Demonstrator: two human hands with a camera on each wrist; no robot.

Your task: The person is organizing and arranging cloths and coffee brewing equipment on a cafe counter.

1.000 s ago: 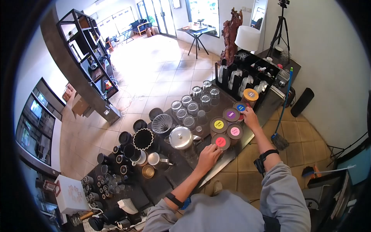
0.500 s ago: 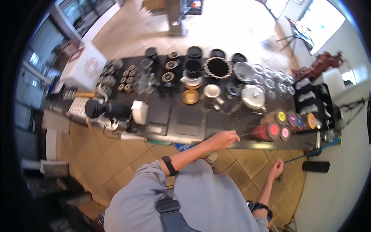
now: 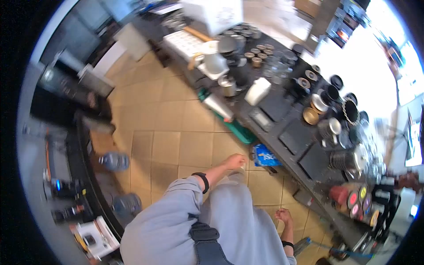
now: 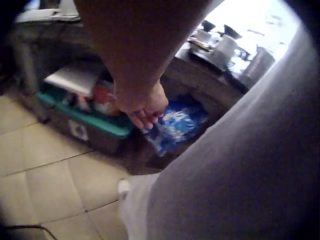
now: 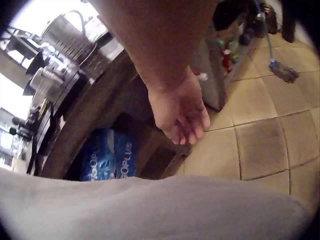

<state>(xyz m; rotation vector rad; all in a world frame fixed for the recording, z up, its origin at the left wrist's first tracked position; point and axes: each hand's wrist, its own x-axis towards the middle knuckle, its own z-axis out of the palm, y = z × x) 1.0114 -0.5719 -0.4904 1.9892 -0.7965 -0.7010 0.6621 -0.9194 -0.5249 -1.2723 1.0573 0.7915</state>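
Observation:
Both hands hang at the person's sides and hold nothing. My left hand [image 3: 236, 161] [image 4: 145, 107] hangs with loosely curled fingers over the tiled floor, just in front of a blue package [image 3: 266, 155] [image 4: 175, 125] stowed under the dark counter [image 3: 282, 115]. My right hand [image 3: 282, 216] [image 5: 182, 115] hangs relaxed with its fingers pointing down, beside the counter's end and above the tiles. The blue package [image 5: 107, 155] lies to its left in the right wrist view. Canisters with coloured lids [image 3: 360, 198] stand on the counter, well away from both hands.
The counter carries kettles, drippers, cups and glasses along its length. A green crate [image 3: 236, 128] [image 4: 85, 120] sits on the floor below it. Two water bottles [image 3: 114, 161] stand by a dark shelf on the left. A broom [image 5: 282, 70] leans at the counter's far end.
The head view has swung away from the counter towards the floor. My left hand has left the counter edge and dropped to the side. The right hand stays hanging low.

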